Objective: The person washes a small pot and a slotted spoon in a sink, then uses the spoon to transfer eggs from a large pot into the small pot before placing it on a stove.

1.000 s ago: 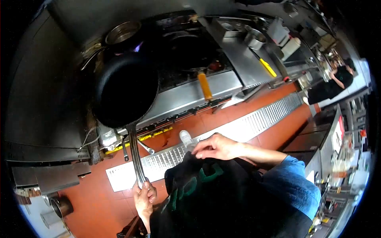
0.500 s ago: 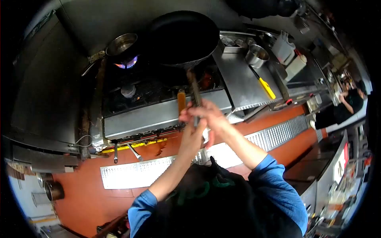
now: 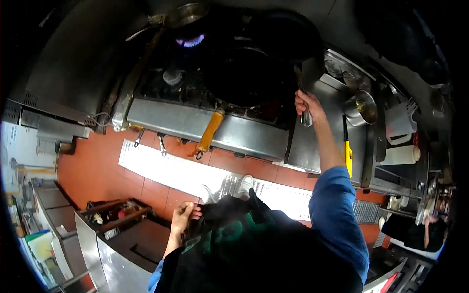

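Note:
My right hand (image 3: 308, 105) is wrapped round the metal handle of a large dark pan (image 3: 286, 36), which is tilted up over the back right of the stove. Below it a second dark pan (image 3: 239, 80) sits on the burners, its wooden handle (image 3: 211, 131) sticking out past the front edge. Down by my body, my left hand (image 3: 183, 219) has curled fingers at the edge of my black apron (image 3: 222, 210) and appears to pinch the cloth. Deep shadow hides the inside of both pans.
A small saucepan (image 3: 185, 16) stands at the back left, near a lit burner flame (image 3: 190, 41). On the right-hand counter are a metal pot (image 3: 361, 108), a yellow lighter (image 3: 348, 156) and a white jug (image 3: 400, 122). Another person (image 3: 425, 234) is at far right.
My hands were together at the pan handle and have come apart. The right has carried the large pan rightward, uncovering the second pan. The left has dropped to my apron. My view has shifted.

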`<act>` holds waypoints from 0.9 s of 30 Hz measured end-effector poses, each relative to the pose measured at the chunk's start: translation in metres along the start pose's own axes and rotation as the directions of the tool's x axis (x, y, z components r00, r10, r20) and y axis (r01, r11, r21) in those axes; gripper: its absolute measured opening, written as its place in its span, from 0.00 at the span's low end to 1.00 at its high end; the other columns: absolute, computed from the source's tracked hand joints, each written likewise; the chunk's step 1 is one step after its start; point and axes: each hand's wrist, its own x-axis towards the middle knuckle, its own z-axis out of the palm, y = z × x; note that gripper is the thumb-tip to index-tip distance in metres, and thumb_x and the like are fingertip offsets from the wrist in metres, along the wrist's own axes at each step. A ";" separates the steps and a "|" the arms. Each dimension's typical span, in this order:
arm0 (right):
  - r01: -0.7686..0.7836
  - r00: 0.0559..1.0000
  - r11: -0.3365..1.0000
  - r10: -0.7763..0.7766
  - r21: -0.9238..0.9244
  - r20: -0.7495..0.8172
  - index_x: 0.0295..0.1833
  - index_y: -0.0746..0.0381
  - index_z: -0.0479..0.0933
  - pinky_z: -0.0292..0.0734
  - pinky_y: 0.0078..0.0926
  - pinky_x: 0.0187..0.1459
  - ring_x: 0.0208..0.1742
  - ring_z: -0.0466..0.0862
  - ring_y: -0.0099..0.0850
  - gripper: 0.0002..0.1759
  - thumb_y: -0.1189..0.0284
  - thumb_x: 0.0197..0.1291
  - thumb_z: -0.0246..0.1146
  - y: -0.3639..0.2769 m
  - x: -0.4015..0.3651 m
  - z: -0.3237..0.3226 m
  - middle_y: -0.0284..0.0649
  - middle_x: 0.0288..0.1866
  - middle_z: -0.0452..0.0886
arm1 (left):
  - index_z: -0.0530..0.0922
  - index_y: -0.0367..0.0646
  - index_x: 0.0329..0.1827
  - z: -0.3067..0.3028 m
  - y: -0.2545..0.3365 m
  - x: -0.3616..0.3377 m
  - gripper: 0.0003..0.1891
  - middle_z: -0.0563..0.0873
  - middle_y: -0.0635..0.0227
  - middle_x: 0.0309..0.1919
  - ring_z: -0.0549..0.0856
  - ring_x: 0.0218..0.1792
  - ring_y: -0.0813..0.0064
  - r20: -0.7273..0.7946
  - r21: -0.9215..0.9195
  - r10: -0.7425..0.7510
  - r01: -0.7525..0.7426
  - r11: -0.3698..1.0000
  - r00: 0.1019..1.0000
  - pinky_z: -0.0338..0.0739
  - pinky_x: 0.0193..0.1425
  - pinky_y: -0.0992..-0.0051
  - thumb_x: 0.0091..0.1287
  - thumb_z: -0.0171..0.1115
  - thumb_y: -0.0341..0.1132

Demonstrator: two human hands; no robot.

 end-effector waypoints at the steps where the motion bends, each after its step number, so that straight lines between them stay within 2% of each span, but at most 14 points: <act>1: 0.045 0.998 0.999 -0.046 -0.006 -0.034 0.40 0.60 0.70 0.65 0.17 0.19 0.17 0.66 0.17 0.13 0.61 0.61 0.58 -0.006 -0.018 0.022 0.26 0.21 0.65 | 0.76 0.33 0.39 -0.005 -0.013 0.001 0.14 0.82 0.61 0.30 0.82 0.29 0.72 -0.049 -0.038 -0.012 0.010 0.999 0.999 0.78 0.34 0.76 0.67 0.54 0.39; 2: 0.084 0.993 0.996 -0.085 -0.014 -0.076 0.40 0.60 0.71 0.66 0.17 0.19 0.18 0.67 0.17 0.14 0.60 0.60 0.59 -0.028 -0.052 0.076 0.27 0.22 0.67 | 0.76 0.33 0.38 -0.006 -0.027 -0.003 0.15 0.82 0.61 0.29 0.82 0.27 0.72 -0.093 -0.072 -0.035 0.028 0.997 0.995 0.78 0.32 0.76 0.66 0.55 0.39; 4: -0.096 0.981 0.961 0.046 -0.261 -0.191 0.42 0.59 0.74 0.68 0.17 0.21 0.20 0.71 0.18 0.17 0.57 0.58 0.61 0.032 0.044 -0.086 0.29 0.24 0.73 | 0.77 0.32 0.38 0.011 -0.023 -0.012 0.16 0.82 0.63 0.28 0.79 0.25 0.74 -0.075 -0.106 -0.074 0.066 0.992 0.994 0.75 0.31 0.76 0.66 0.56 0.40; 9: -0.009 0.955 0.923 -0.106 -0.385 -0.277 0.44 0.61 0.76 0.71 0.18 0.25 0.24 0.77 0.21 0.22 0.52 0.56 0.61 -0.002 0.032 -0.074 0.32 0.28 0.78 | 0.76 0.35 0.41 0.047 -0.029 -0.006 0.15 0.83 0.63 0.33 0.81 0.32 0.76 0.027 -0.062 -0.060 0.061 0.996 0.998 0.75 0.39 0.78 0.68 0.51 0.41; 10: 0.085 0.863 0.706 -0.405 -0.703 -0.302 0.44 0.63 0.76 0.72 0.18 0.28 0.26 0.77 0.21 0.22 0.54 0.56 0.61 -0.009 0.015 -0.075 0.34 0.30 0.79 | 0.76 0.35 0.41 0.048 -0.036 -0.005 0.15 0.83 0.63 0.33 0.81 0.32 0.76 0.032 -0.073 -0.074 0.077 0.994 0.997 0.75 0.39 0.78 0.68 0.51 0.41; 12: 0.019 0.560 -0.026 -0.828 -0.999 0.032 0.45 0.67 0.75 0.74 0.18 0.34 0.31 0.79 0.22 0.20 0.59 0.58 0.61 -0.016 -0.022 -0.069 0.37 0.33 0.80 | 0.75 0.35 0.41 0.048 -0.052 -0.009 0.14 0.83 0.63 0.34 0.81 0.32 0.76 0.062 -0.087 0.001 0.004 0.996 0.998 0.75 0.39 0.78 0.68 0.52 0.40; 14: 0.356 0.499 0.216 -0.866 -0.909 -0.010 0.44 0.68 0.75 0.73 0.17 0.36 0.33 0.77 0.22 0.13 0.68 0.62 0.58 0.004 -0.092 -0.043 0.37 0.33 0.80 | 0.76 0.36 0.40 0.037 -0.097 -0.002 0.13 0.83 0.64 0.31 0.81 0.29 0.76 0.024 -0.160 0.011 -0.007 0.987 1.000 0.75 0.36 0.77 0.67 0.53 0.39; 16: 0.287 0.672 0.182 -0.738 -0.941 0.062 0.40 0.67 0.75 0.73 0.17 0.36 0.33 0.77 0.21 0.07 0.74 0.62 0.56 0.050 -0.188 0.013 0.36 0.33 0.79 | 0.77 0.35 0.37 0.023 -0.135 0.001 0.13 0.83 0.66 0.28 0.81 0.27 0.77 -0.006 0.231 0.046 -0.044 0.972 0.999 0.75 0.33 0.77 0.66 0.55 0.39; 18: 0.365 0.903 -0.216 -0.155 -0.906 0.401 0.37 0.62 0.76 0.76 0.25 0.33 0.29 0.81 0.33 0.06 0.73 0.55 0.61 0.093 -0.249 0.015 0.43 0.32 0.79 | 0.79 0.37 0.35 0.016 -0.180 0.003 0.12 0.84 0.58 0.30 0.84 0.28 0.63 -0.060 0.587 0.132 -0.072 0.807 0.989 0.77 0.36 0.71 0.60 0.61 0.40; 19: 0.127 0.978 -0.454 0.206 -0.882 0.035 0.41 0.59 0.77 0.76 0.32 0.35 0.31 0.81 0.39 0.11 0.66 0.54 0.62 0.125 -0.275 -0.008 0.44 0.34 0.80 | 0.79 0.38 0.37 0.012 -0.220 0.008 0.13 0.84 0.57 0.30 0.83 0.30 0.58 -0.023 0.654 0.150 -0.099 0.750 0.988 0.76 0.38 0.68 0.59 0.62 0.41; 21: 0.053 0.926 -0.115 0.377 -0.992 0.005 0.45 0.56 0.77 0.75 0.37 0.38 0.36 0.81 0.41 0.16 0.59 0.55 0.59 0.153 -0.301 -0.014 0.45 0.33 0.81 | 0.79 0.39 0.39 0.018 -0.269 -0.007 0.14 0.83 0.56 0.30 0.82 0.32 0.54 0.010 0.700 0.141 -0.108 0.706 0.990 0.76 0.40 0.65 0.58 0.62 0.41; 23: 0.069 0.889 -0.163 0.458 -0.984 -0.013 0.44 0.59 0.77 0.75 0.36 0.37 0.36 0.81 0.40 0.16 0.59 0.56 0.59 0.156 -0.312 -0.036 0.45 0.32 0.81 | 0.76 0.42 0.45 0.039 -0.300 -0.022 0.18 0.82 0.59 0.41 0.79 0.43 0.54 0.173 0.837 0.014 -0.154 0.525 0.985 0.73 0.47 0.60 0.57 0.61 0.43; 25: 0.148 0.856 -0.185 0.516 -0.972 0.032 0.44 0.60 0.77 0.75 0.35 0.36 0.34 0.82 0.39 0.16 0.59 0.56 0.58 0.164 -0.309 -0.087 0.45 0.31 0.81 | 0.74 0.44 0.49 0.075 -0.330 -0.046 0.20 0.78 0.60 0.46 0.75 0.48 0.55 0.075 0.841 0.081 -0.106 0.531 0.994 0.70 0.50 0.59 0.57 0.61 0.45; 27: -0.077 0.824 -0.137 0.548 -0.988 -0.140 0.43 0.60 0.77 0.74 0.31 0.29 0.27 0.81 0.32 0.15 0.61 0.58 0.57 0.176 -0.289 -0.148 0.41 0.28 0.80 | 0.70 0.48 0.56 0.124 -0.348 -0.056 0.26 0.69 0.63 0.59 0.67 0.58 0.59 -0.077 0.802 0.017 0.052 0.595 0.997 0.63 0.57 0.56 0.57 0.60 0.49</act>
